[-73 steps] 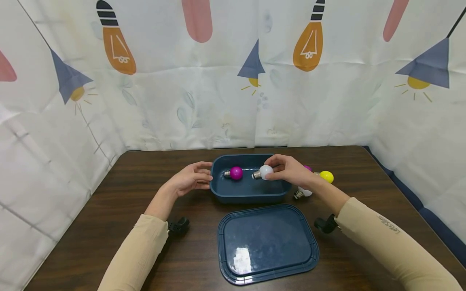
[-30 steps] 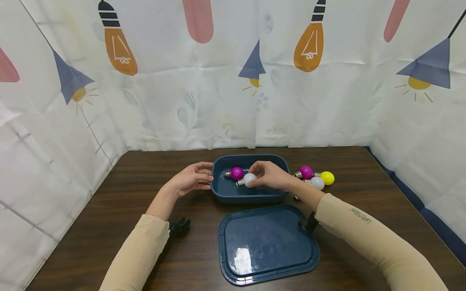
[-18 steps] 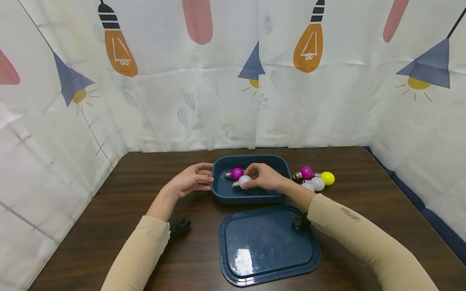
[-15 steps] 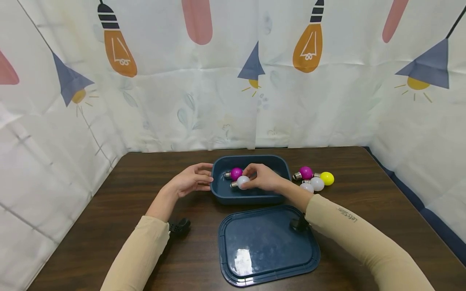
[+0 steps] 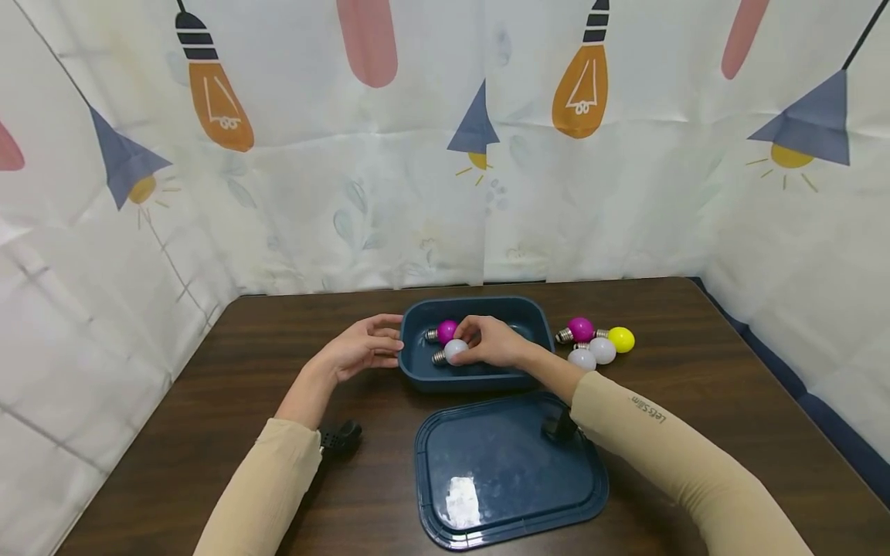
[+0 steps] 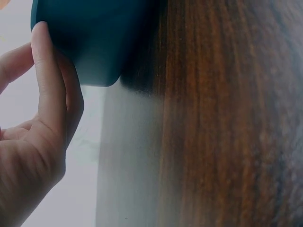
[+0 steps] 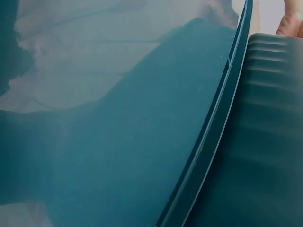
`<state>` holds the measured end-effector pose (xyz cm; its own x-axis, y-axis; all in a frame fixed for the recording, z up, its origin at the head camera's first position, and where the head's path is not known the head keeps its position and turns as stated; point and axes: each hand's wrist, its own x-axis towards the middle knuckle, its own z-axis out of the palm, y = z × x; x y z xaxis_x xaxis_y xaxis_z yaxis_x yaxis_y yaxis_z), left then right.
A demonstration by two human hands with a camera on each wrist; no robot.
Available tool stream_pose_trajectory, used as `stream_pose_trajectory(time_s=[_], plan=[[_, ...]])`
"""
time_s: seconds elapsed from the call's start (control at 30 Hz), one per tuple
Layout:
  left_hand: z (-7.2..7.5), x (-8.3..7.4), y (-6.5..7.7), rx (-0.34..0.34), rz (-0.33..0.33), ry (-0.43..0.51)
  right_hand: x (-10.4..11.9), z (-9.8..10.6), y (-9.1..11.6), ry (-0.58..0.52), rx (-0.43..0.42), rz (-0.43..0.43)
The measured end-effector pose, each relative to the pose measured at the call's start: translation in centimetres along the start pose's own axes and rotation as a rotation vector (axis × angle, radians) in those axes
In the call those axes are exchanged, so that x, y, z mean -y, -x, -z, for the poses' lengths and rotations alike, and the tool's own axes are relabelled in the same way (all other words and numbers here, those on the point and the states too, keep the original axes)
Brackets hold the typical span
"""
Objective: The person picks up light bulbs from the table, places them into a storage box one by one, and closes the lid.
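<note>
- Leftward since the earliest frame goes the white bulb (image 5: 456, 352), now inside the navy box (image 5: 480, 383), near the magenta bulb (image 5: 445, 332).
- I see the right hand (image 5: 490, 341) pinching its globe from the right.
- Left hand (image 5: 366, 344): fingers loosely extended, touching the box's left end.
- Long axis sideways, base pointing left, slightly toward the wearer.
- Round, glossy globe; silvery threaded base.
</note>
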<state>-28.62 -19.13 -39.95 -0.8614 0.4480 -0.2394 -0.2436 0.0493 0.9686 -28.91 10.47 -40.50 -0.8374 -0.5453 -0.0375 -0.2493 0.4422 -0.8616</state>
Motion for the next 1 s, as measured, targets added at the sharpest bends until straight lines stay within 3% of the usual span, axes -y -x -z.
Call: stream_pose_trajectory(time_s=[0.33,0.7,1.0], plan=[[0.30,-0.27,-0.51,-0.002,-0.041,-0.003,0.18,0.41,-0.36,0.003,-0.020,0.043],[0.24,0.59,-0.13,-0.006,-0.018,0.004,-0.17,-0.40,-0.05,-0.038,-0.025,0.020],[0.21,0.30,-0.18,-0.012,-0.006,-0.006,0.32,0.19,0.39,0.054,-0.058,0.016]])
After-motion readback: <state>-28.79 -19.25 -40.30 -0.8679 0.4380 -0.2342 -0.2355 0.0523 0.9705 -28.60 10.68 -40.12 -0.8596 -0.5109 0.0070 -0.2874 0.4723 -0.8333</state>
